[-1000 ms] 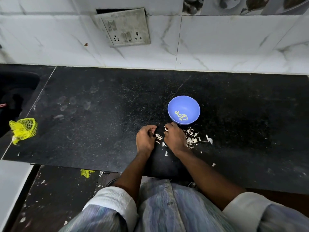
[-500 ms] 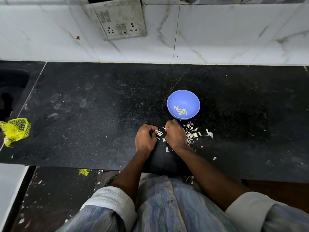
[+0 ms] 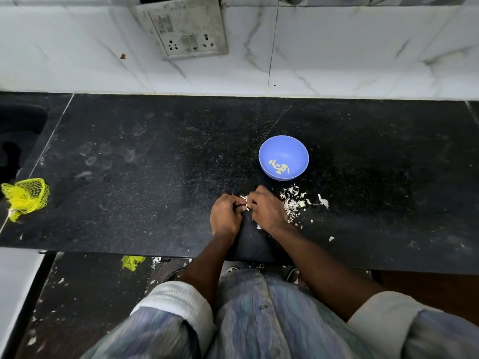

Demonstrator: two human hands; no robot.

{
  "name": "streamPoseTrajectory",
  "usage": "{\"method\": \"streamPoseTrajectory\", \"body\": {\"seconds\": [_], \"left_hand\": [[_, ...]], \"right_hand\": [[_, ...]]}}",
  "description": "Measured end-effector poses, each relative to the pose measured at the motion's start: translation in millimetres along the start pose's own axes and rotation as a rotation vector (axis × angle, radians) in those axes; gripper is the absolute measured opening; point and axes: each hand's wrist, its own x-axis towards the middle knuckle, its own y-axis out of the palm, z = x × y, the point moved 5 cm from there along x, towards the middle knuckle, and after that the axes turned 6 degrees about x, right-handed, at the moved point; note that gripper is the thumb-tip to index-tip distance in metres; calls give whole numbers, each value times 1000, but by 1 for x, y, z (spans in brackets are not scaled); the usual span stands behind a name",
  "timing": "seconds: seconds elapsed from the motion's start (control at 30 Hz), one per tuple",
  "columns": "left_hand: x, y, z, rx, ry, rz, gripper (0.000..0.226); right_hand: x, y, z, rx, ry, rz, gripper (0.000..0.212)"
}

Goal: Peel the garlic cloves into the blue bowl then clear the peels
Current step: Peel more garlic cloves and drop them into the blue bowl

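- The blue bowl point(image 3: 283, 157) stands on the black counter point(image 3: 155, 164), and it holds a small group of pale yellow peeled cloves point(image 3: 279, 167).
- The left hand point(image 3: 226, 215) and the right hand point(image 3: 264, 209) are together just in front of the bowl, fingers curled, and they pinch a small white garlic piece point(image 3: 245, 200) between them; it is mostly hidden.
- A pile of white peels point(image 3: 294, 203) lies just right of the right hand, near the bowl.
- A yellow net bag point(image 3: 26, 195) lies at the far left edge, well apart.
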Motion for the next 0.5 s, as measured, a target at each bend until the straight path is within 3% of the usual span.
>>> {"method": "streamPoseTrajectory", "body": {"seconds": [0.3,0.43,0.5], "left_hand": [[0,-1,3,6,30,-27,32],[2,-14,-2,7,95,-145,23],[7,-13,-7,-14,135,-126,19]], "right_hand": [[0,4,-3,-116,41,46,31],[0,2,-9,-20,54,23,32],[1,1,-11,43,52,-2,32]]}}
